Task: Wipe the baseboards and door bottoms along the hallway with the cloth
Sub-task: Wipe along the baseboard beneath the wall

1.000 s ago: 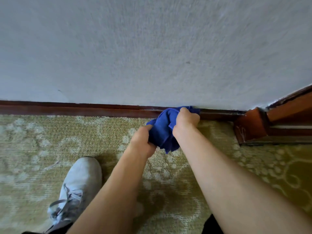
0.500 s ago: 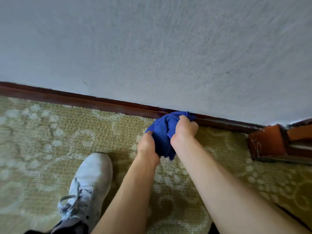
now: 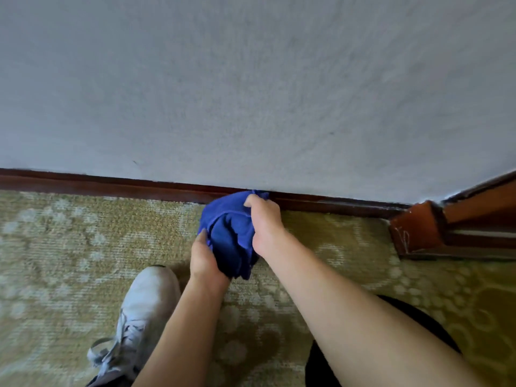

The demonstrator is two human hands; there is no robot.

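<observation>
Both hands bunch the crumpled blue cloth [image 3: 231,233]: right hand [image 3: 265,224] pinches its top, left hand [image 3: 205,258] cups underneath | cloth's top edge touches the dark red-brown wooden baseboard [image 3: 111,188] | change: barely slid left, looks mid-regather, so wiping's paused imo

soft blue cloth [image 3: 231,233], glossy dark wood baseboard [image 3: 111,188], rough matt wall [image 3: 251,93].

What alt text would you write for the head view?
Both hands, left hand and right hand, grip a bunched blue cloth against a dark wooden baseboard under a grey wall; a white sneaker stands on patterned carpet.
</observation>
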